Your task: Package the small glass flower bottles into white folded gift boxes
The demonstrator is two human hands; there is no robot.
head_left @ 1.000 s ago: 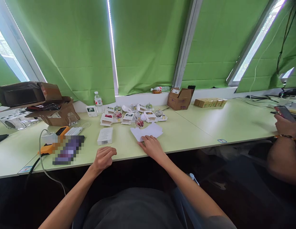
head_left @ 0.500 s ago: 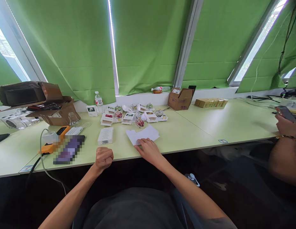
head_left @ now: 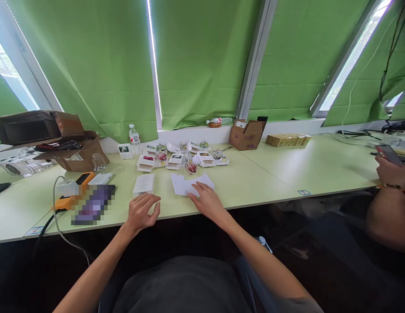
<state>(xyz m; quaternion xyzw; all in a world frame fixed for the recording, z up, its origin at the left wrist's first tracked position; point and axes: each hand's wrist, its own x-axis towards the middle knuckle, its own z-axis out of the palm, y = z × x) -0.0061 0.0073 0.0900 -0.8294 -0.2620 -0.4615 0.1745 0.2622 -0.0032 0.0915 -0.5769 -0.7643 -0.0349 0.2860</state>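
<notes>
My left hand [head_left: 142, 212] hovers at the table's front edge, its fingers loosely bent and the thumb apart, holding nothing. Just beyond it lies a small white box [head_left: 143, 183] with fine print, its near end partly hidden by the fingers. On an unfolded sheet of white card or paper [head_left: 182, 184] rests my right hand [head_left: 207, 200], fingertips on the sheet's right part and thumb spread. Behind the sheet stands a round glass bottle [head_left: 190, 167] with red inside. Several similar bottles and opened white boxes [head_left: 175, 161] are grouped further back.
To the left lie a blurred-out phone [head_left: 94, 204], an orange power strip [head_left: 63, 202] with cables and brown cartons [head_left: 80, 152]. A water bottle [head_left: 135, 140], a cardboard box [head_left: 244, 135] and small yellowish boxes [head_left: 287, 140] stand at the back. A person's hand [head_left: 393, 171] holds a phone at far right.
My left hand has opened from a fist. My right hand has moved slightly right and up on the white sheet, which has shifted a little.
</notes>
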